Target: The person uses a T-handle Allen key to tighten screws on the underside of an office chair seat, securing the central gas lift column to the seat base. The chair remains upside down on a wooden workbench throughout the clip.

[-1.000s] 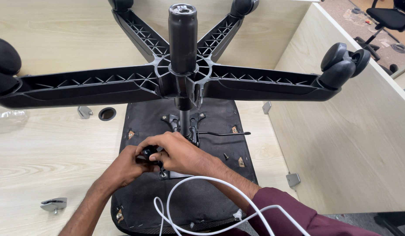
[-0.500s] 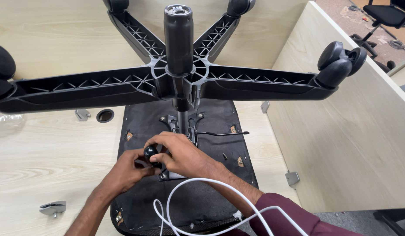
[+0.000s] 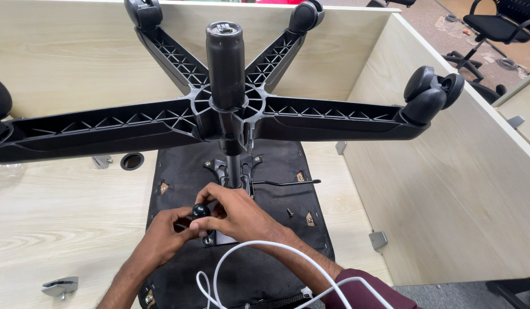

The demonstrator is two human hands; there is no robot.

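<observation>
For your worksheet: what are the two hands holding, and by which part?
Both hands pinch a small black round knob by its sides, on the upturned chair seat's underside.

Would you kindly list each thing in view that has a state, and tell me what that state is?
Office chair: upside down, seat on the desk, star base up.
Round black knob: pinched between both hands' fingers.
Left hand: closed on the knob from the left.
Right hand: fingers on the knob.
Lever: sticking out to the right.
White cable: looped over the right forearm.
Desk cable hole: open.
</observation>
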